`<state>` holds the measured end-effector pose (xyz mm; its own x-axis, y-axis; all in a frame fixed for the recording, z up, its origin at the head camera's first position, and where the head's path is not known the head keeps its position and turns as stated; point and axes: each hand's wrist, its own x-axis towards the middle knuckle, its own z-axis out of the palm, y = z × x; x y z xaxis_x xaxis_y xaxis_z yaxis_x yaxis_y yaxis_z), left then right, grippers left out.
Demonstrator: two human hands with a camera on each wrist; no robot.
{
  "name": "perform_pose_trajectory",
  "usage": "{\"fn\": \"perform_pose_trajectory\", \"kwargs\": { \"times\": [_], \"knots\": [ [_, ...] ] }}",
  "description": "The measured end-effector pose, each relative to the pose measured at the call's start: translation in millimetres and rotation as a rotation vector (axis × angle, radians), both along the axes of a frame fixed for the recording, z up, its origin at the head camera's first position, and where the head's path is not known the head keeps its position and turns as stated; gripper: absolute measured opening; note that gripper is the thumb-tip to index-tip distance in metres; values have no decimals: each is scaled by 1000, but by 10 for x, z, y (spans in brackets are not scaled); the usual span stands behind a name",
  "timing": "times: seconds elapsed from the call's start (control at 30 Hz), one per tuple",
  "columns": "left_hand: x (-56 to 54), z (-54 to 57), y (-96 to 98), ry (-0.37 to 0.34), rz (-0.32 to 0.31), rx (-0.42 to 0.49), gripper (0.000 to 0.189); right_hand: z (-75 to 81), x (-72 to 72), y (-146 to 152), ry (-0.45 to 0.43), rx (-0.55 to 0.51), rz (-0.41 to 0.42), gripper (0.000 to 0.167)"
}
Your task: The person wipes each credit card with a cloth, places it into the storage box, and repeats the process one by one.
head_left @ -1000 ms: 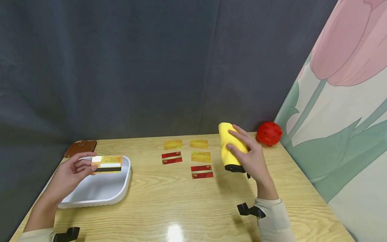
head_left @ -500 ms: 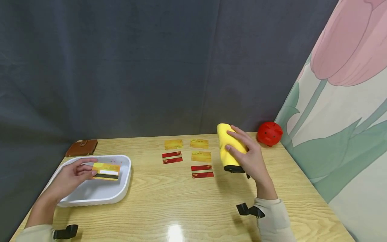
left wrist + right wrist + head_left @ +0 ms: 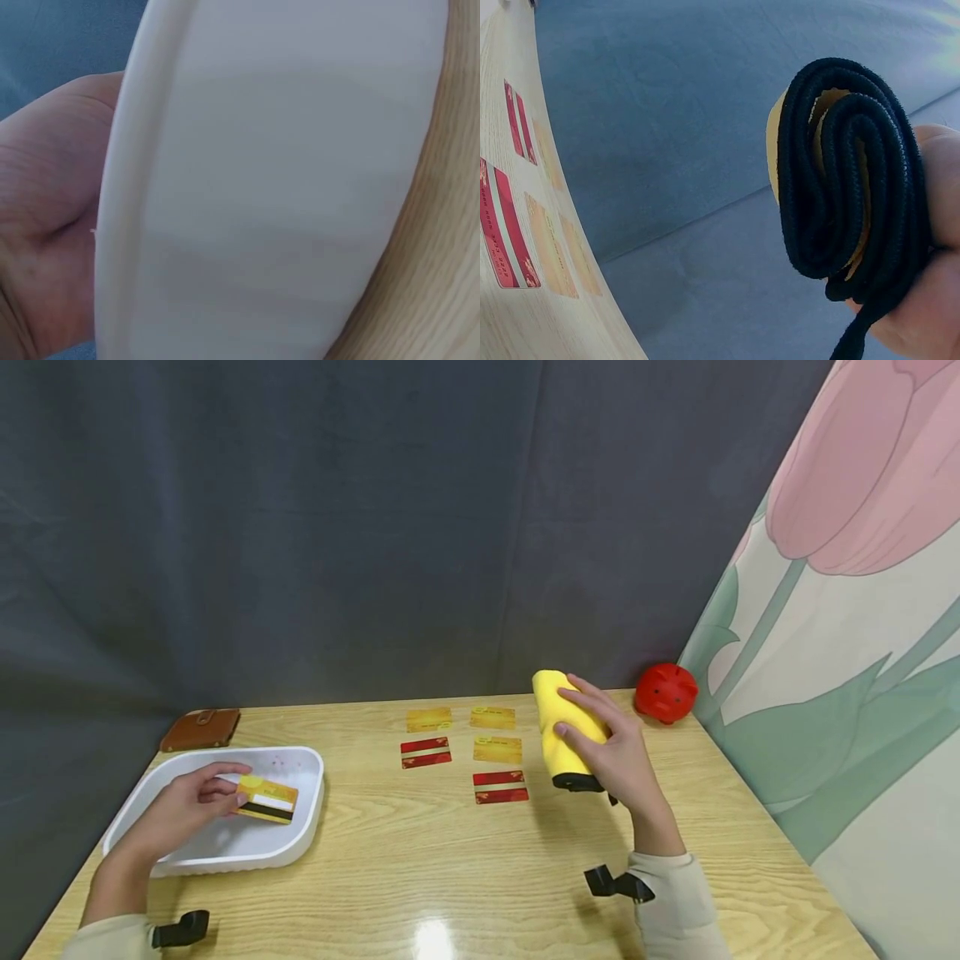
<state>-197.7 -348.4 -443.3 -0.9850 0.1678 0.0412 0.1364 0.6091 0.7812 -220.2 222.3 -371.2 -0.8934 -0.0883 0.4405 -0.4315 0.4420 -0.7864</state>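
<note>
Past the table [image 3: 375, 885] you have a dark curtain [image 3: 360, 527], and on your left stands the white tray [image 3: 316, 802], whose wall fills the left wrist view and blocks any sight of what you pinch. Your right hand [image 3: 621, 758] grips the rolled yellow cloth [image 3: 562, 758], raised beside the loose cards. Behind the tray lies a brown wallet [image 3: 199, 732]; a red piggy bank [image 3: 666, 693] sits beyond your right hand. Smallest are the cards: three yellow cards [image 3: 498, 749] and two red cards [image 3: 501, 787] lie flat and apart, while your left hand [image 3: 180, 806] pinches the striped card [image 3: 268, 798], tilted over the tray's inside, contact unclear. You seem partway: card and cloth are in hand, neither yet released, and five cards remain outside the tray
</note>
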Motion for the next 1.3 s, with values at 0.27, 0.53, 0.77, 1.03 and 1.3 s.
{"fn": "perform_pose_trajectory", "kwargs": {
  "times": [0.27,0.53,0.77,1.03,1.3],
  "knots": [
    [22,-3,-1,5,64,-102,39,3,-6,-11,-5,4,10,46],
    [27,-2,-34,69,25,-113,33,-15,-9,-11,2,17,8,46],
    [16,-7,-39,88,45,-143,33,-13,-10,-26,4,11,18,46],
    [-65,14,-29,119,92,-227,30,-20,-6,-24,-1,2,24,46],
    [-69,31,-26,177,91,-101,34,-13,-8,-13,-1,2,23,46]
  ]
}}
